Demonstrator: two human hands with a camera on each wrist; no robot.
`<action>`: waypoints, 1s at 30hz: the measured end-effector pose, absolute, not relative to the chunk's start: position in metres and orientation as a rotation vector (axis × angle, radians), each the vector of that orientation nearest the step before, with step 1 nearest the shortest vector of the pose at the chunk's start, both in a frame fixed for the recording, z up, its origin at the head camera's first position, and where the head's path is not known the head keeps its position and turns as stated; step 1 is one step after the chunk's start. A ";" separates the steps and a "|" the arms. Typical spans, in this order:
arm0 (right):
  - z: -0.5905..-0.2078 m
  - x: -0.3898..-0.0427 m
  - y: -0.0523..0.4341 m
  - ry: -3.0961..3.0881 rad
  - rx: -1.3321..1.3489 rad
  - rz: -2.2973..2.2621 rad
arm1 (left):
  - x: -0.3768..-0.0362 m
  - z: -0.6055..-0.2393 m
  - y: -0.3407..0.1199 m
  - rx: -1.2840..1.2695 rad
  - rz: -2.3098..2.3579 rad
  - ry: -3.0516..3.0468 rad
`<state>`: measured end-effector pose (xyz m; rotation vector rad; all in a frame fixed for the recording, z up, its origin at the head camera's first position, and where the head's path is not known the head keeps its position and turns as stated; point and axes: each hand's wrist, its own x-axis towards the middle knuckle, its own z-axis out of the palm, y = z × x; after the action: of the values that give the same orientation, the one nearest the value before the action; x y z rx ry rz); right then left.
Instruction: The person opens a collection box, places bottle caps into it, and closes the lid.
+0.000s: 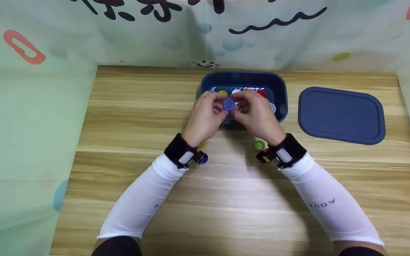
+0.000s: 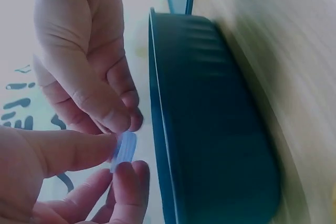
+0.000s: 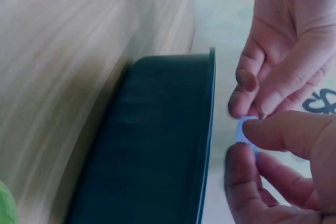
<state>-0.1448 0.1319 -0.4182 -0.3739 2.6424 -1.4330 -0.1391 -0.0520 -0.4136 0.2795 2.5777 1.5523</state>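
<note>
Over the front part of a dark blue box (image 1: 281,101), both hands meet around a small purple bottle cap (image 1: 229,104). My left hand (image 1: 204,117) pinches its left side between thumb and fingertips. From the right, my right hand (image 1: 258,115) pinches it the same way. The left wrist view shows the cap (image 2: 126,148) edge-on above rim height, the fingertips of both hands close together around it. Inside the box lie several caps, among them a yellow cap (image 1: 222,92), a red cap (image 1: 262,94) and a white cap (image 1: 272,107); the hands hide others.
To the box's right, its flat blue lid (image 1: 342,115) lies on the wooden table (image 1: 126,124). Nearer me, a green cap (image 1: 259,145) lies by the right wrist, while a dark blue cap (image 1: 204,158) and a yellow cap (image 1: 202,144) lie by the left. A printed cloth (image 1: 148,42) hangs behind.
</note>
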 end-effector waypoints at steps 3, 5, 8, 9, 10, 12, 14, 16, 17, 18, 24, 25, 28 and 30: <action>-0.422 -0.153 0.133 2.618 -0.337 -1.402 | -0.145 -0.416 -0.051 0.265 1.530 2.579; -0.424 -0.157 0.134 2.590 -0.316 -1.406 | -0.148 -0.418 -0.050 0.259 1.521 2.571; -0.426 -0.161 0.135 2.555 -0.293 -1.438 | -0.153 -0.421 -0.048 0.258 1.512 2.560; -0.427 -0.162 0.136 2.543 -0.287 -1.456 | -0.154 -0.421 -0.047 0.257 1.505 2.563; -0.427 -0.163 0.136 2.531 -0.283 -1.471 | -0.156 -0.422 -0.047 0.255 1.491 2.570; -0.428 -0.164 0.137 2.518 -0.282 -1.479 | -0.158 -0.423 -0.046 0.244 1.447 2.596; -0.429 -0.164 0.138 2.506 -0.284 -1.478 | -0.158 -0.423 -0.046 0.229 1.404 2.623; -0.429 -0.163 0.139 2.506 -0.290 -1.460 | -0.158 -0.423 -0.047 0.218 1.380 2.642; -0.429 -0.162 0.139 2.512 -0.295 -1.449 | -0.158 -0.423 -0.047 0.217 1.381 2.650; -0.428 -0.161 0.139 2.518 -0.299 -1.441 | -0.157 -0.423 -0.048 0.221 1.388 2.656; -0.420 -0.149 0.136 2.545 -0.362 -1.449 | -0.148 -0.419 -0.055 0.291 1.483 2.675; -0.419 -0.146 0.134 2.546 -0.381 -1.460 | -0.146 -0.418 -0.057 0.299 1.492 2.676; -0.416 -0.138 0.130 2.556 -0.458 -1.474 | -0.139 -0.415 -0.063 0.317 1.492 2.693; -0.414 -0.132 0.127 2.564 -0.513 -1.473 | -0.134 -0.415 -0.068 0.324 1.481 2.713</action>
<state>-0.1318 0.1272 -0.4136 -0.5128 2.5642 -1.4731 -0.1339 -0.0675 -0.4145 0.3237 2.7126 1.4811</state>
